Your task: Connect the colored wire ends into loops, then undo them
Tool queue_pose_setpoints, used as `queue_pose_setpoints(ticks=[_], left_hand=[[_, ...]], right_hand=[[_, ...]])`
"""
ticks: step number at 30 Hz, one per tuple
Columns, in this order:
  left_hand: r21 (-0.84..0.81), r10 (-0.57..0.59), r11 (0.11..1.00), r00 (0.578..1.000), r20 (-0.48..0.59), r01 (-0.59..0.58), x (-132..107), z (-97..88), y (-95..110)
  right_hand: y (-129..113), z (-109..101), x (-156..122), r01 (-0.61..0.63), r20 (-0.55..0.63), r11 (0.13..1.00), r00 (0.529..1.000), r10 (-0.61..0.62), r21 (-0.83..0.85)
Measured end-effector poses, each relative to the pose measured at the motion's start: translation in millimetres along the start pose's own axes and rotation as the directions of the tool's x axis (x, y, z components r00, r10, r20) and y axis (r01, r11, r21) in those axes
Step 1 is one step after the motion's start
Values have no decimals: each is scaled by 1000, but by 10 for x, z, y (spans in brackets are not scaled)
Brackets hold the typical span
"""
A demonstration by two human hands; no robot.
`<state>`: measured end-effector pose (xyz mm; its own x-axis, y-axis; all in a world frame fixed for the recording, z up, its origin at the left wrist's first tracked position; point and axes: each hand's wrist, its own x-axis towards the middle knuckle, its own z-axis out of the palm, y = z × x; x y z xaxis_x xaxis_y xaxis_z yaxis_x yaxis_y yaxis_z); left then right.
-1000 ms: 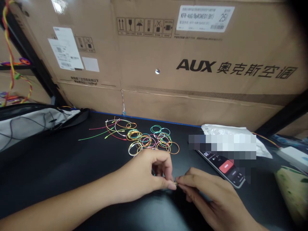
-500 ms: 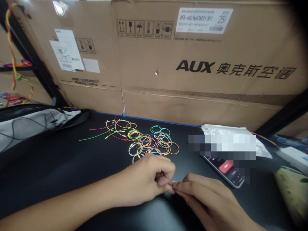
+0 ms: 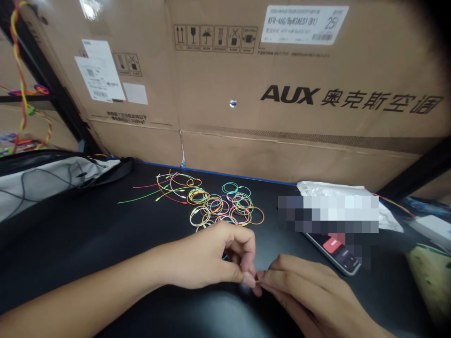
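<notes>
My left hand and my right hand meet fingertip to fingertip low over the black table. Both are closed in a pinch on the ends of a thin coloured cord, of which only a tiny yellowish tip shows between the fingers. Just beyond my left hand lies a heap of several coloured cord loops. Several straight, unlooped cords lie to the left of that heap.
A phone with a red button on its screen lies right of my hands, beside a white plastic bag. A grey bag sits at the left. Large cardboard boxes stand behind the table.
My hands stay together pinching the cord; they shifted slightly down and the left fingers loosened a little. The view drifted a bit.
</notes>
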<state>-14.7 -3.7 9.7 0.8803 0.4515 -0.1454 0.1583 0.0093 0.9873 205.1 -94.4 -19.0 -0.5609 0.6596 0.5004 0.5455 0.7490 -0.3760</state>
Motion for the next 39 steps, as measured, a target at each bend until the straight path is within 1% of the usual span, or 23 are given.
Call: queue_pose_setpoints(ticks=[2, 4, 7, 8, 10, 12, 13, 14, 15, 17, 19, 21, 23, 26, 29, 30, 31, 32, 33, 34, 36, 37, 39], left_hand=[[-37, 11, 999, 999, 30, -10, -3, 11, 1], [-20, 18, 1000, 999, 32, -17, -10, 18, 7], [66, 20, 998, 1000, 23, -21, -18, 29, -2], [120, 49, 991, 999, 13, -50, -17, 36, -14], [302, 198, 935, 980, -15, -184, -9, 55, -49], [501, 394, 803, 918, -38, -324, 2, 76, -86], [558, 452, 752, 890, -51, -350, 6, 82, -98], [574, 462, 745, 884, -75, -341, 8, 84, -104], [552, 427, 776, 898, -107, -304, 9, 79, -101], [437, 285, 877, 948, -139, -200, 8, 51, -78], [301, 164, 945, 981, -104, -126, 6, 12, -46], [183, 111, 978, 992, -58, -98, 5, -17, -26], [82, 79, 994, 996, -50, -75, 3, -20, -23], [-3, 39, 999, 998, -40, -39, -3, 6, -37], [106, 57, 993, 998, -25, -54, -7, 34, -54], [160, 85, 984, 996, -30, -79, -6, 41, -62], [220, 130, 968, 991, -39, -118, -3, 48, -71], [292, 196, 940, 979, -48, -174, 0, 55, -82], [374, 276, 896, 960, -53, -237, 4, 62, -93], [458, 355, 839, 934, -50, -294, 8, 69, -102], [564, 435, 756, 899, -51, -333, 13, 77, -107], [567, 412, 766, 909, -70, -303, 13, 75, -101], [471, 271, 861, 957, -109, -190, 11, 54, -74]], right_hand=[[-10, -10, -13, 5, 20, 1000, 1000, -5, -19], [-25, -14, -30, 6, 19, 998, 1000, -5, -56], [-39, 1, -53, 9, 7, 996, 1000, -8, -91], [-39, 11, -55, 11, 2, 995, 1000, -10, -100], [-29, 36, -47, -4, -30, 994, 1000, 1, -108], [-11, 54, -25, -18, -83, 996, 997, 11, -89], [-1, 59, -12, -24, -104, 997, 994, 16, -73], [9, 60, -1, -26, -115, 998, 993, 19, -57], [18, 57, 8, -24, -117, 999, 993, 19, -44], [29, 45, 17, -24, -99, 999, 995, 21, -30], [26, 26, 16, -33, -65, 999, 997, 31, -27], [6, 5, 13, -40, -30, 999, 999, 39, -28], [-25, -14, 13, -22, -18, 999, 1000, 22, -49], [-68, -31, 22, 20, -64, 991, 998, -29, -135], [-82, -24, 43, 74, -111, 979, 989, -97, -192], [-80, -17, 52, 19, -104, 979, 994, -40, -203], [-76, -9, 62, 20, -130, 981, 990, -46, -194], [-72, 1, 72, 94, -164, 981, 979, -122, -169], [-68, 10, 81, 31, -160, 984, 985, -60, -178], [-66, 17, 88, 22, -170, 984, 984, -52, -175], [-64, 26, 96, -9, -173, 983, 985, -24, -184], [-64, 26, 96, -3, -174, 982, 984, -30, -187], [-61, 20, 88, -4, -150, 982, 988, -25, -188]])
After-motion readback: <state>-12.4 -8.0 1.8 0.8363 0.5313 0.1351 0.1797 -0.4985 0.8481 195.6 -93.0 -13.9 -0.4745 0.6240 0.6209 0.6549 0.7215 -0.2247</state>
